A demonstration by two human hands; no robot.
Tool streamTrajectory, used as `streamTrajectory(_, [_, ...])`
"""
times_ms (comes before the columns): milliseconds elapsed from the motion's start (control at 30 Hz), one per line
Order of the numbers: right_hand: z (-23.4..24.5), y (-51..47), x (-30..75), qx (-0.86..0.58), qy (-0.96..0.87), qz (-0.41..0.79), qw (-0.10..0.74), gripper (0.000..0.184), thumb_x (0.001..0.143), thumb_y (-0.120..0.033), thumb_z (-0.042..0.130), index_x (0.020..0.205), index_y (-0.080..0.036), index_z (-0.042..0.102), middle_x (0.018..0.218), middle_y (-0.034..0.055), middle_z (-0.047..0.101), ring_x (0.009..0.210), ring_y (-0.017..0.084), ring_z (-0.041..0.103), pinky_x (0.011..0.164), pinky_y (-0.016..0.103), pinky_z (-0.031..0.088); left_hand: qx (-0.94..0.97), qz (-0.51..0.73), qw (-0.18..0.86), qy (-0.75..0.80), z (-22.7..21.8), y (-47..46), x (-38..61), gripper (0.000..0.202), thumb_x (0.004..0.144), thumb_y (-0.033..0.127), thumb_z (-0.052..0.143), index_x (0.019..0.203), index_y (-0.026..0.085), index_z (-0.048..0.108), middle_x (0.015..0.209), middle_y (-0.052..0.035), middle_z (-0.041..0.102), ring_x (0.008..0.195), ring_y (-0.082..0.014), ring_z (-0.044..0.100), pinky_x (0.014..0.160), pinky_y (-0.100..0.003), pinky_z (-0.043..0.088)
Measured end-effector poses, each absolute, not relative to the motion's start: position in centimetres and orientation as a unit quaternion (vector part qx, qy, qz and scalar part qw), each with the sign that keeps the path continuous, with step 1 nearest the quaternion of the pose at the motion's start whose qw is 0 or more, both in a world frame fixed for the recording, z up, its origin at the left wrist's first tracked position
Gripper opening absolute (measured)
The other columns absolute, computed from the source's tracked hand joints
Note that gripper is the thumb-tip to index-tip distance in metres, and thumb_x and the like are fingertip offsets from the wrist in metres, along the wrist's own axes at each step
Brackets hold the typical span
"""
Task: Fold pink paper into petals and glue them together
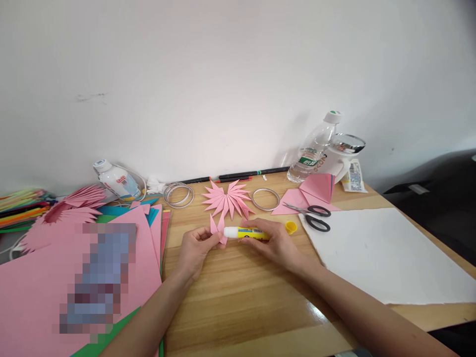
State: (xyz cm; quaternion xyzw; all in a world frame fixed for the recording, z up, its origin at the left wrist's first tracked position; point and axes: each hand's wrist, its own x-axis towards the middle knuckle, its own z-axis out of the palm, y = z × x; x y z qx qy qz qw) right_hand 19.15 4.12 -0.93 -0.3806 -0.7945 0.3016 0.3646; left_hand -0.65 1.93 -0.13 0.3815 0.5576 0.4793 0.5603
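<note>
Between the thumb and fingers of my left hand (pixel 199 246) is a small folded pink paper piece (pixel 218 225) with two points upward. My right hand (pixel 273 241) grips a yellow glue stick (pixel 247 232) sideways, its white end against or very close to the folded paper. The yellow cap (pixel 291 227) lies on the table just right of my right hand. Behind both hands sits a pink fan of folded paper points (pixel 226 198), spread in an open ring with a gap at the back.
Scissors (pixel 312 215) lie by pink paper sheets (pixel 307 193) and a white board (pixel 383 253). A water bottle (pixel 314 148) and mug (pixel 340 153) stand behind. Tape rings (pixel 266 199) flank the fan. Coloured paper (pixel 141 248) and another pink folded piece (pixel 67 213) fill the left.
</note>
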Motion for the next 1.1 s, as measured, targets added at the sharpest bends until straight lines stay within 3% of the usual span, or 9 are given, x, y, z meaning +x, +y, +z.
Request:
streamTrajectory(400, [-0.96, 4.38, 19.56, -0.338, -0.827, 0.293, 0.340, 0.024, 0.081, -0.032, 0.058, 0.102, -0.020, 0.063, 0.088, 0.0059, 0.067, 0.072, 0.017, 0.061, 0.064, 0.027, 0.047, 0.401, 0.472, 0.557, 0.553, 0.00, 1.89, -0.79, 0.016, 0.059, 0.027, 0.073, 0.059, 0.012, 0.069, 0.057, -0.0049, 0.066, 0.049, -0.0108, 0.055, 0.050, -0.021, 0.044])
streamTrajectory(667, [-0.60, 4.50, 19.40, -0.420, -0.746, 0.287, 0.430, 0.026, 0.080, -0.031, 0.060, 0.103, -0.022, 0.060, 0.097, 0.0061, 0.067, 0.081, 0.019, 0.062, 0.069, 0.029, 0.048, 0.377, 0.490, 0.559, 0.553, -0.09, 1.97, -0.66, 0.012, 0.059, 0.023, 0.073, 0.058, 0.012, 0.068, 0.056, -0.0025, 0.065, 0.047, -0.0094, 0.056, 0.050, -0.020, 0.045])
streamTrajectory(1100, [-0.72, 3.95, 19.33, -0.364, -0.815, 0.279, 0.355, 0.023, 0.081, -0.025, 0.057, 0.102, -0.020, 0.061, 0.091, 0.0057, 0.067, 0.075, 0.016, 0.061, 0.066, 0.026, 0.048, 0.367, 0.493, 0.564, 0.552, -0.11, 1.91, -0.73, 0.016, 0.058, 0.025, 0.074, 0.059, 0.011, 0.067, 0.057, -0.0046, 0.066, 0.050, -0.0102, 0.056, 0.048, -0.018, 0.045])
